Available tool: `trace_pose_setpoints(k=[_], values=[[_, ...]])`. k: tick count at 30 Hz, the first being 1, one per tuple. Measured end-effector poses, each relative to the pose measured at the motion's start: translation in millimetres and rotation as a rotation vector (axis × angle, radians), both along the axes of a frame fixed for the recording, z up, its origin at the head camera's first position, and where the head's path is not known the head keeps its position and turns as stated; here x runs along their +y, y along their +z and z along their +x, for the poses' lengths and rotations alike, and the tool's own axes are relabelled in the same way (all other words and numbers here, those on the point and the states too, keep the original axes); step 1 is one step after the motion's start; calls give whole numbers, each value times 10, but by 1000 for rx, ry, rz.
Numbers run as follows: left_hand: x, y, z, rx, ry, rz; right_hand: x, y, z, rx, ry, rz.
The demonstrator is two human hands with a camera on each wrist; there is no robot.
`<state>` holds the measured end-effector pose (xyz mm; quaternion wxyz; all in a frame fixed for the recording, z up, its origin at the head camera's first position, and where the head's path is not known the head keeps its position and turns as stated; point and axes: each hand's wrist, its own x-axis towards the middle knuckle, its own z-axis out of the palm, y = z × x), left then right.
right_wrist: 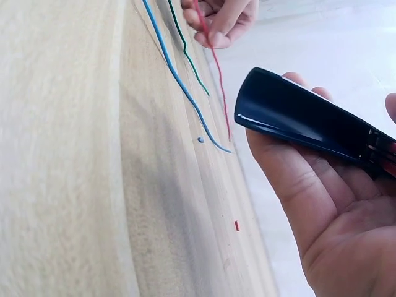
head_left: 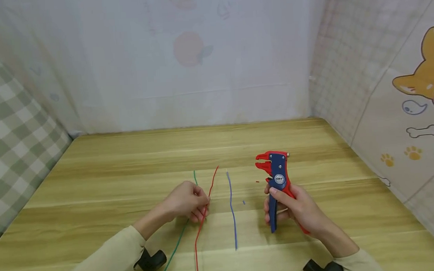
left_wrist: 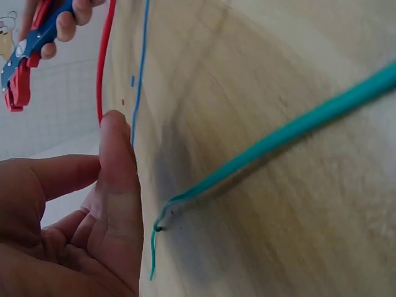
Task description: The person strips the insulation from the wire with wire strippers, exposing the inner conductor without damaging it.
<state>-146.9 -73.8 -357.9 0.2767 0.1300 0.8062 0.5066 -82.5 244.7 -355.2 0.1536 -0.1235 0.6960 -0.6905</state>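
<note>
My left hand (head_left: 191, 201) pinches a red wire (head_left: 196, 253) between thumb and fingertips, over the middle of the table. The wire's far end sticks up beyond the fingers. Beneath that hand a green wire (left_wrist: 266, 145) runs along the tabletop, bent near its thin end. To the right lies a blue wire (head_left: 232, 209), roughly straight and touched by neither hand. My right hand (head_left: 300, 209) grips a blue-and-red wire stripper (head_left: 277, 165) by its handles, thumb on the near side. Its red jaws point left, apart from the red wire. In the right wrist view the blue handle (right_wrist: 297, 111) hides part of the fingers.
A small blue scrap (head_left: 244, 202) and a tiny red scrap (head_left: 257, 182) lie on the wooden table (head_left: 129, 157) between the blue wire and the stripper. Pale cloth (head_left: 123, 75) hangs behind the table. Checked cloth (head_left: 12, 135) stands at the left and a printed sheet (head_left: 379, 100) at the right.
</note>
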Motion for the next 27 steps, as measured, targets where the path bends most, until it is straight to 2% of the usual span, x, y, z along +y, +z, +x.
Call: trace_pose_setpoints(k=[4, 8, 13, 19, 24, 27], values=[[43, -36, -17, 87, -3, -145, -4, 16, -2, -8, -7, 12], [101, -41, -18, 150, -54, -254, -7, 19, -3, -23, -7, 14], [144, -79, 9, 209, -94, -300, -8, -6, 1, -19, 8, 1], [171, -58, 43, 290, -127, -340, 7, -15, -1, -28, 5, 16], [154, -46, 58, 316, -87, -353, 13, -14, -5, -25, 7, 38], [100, -4, 45, 354, -51, -363, 18, -10, -11, -14, 12, 40]])
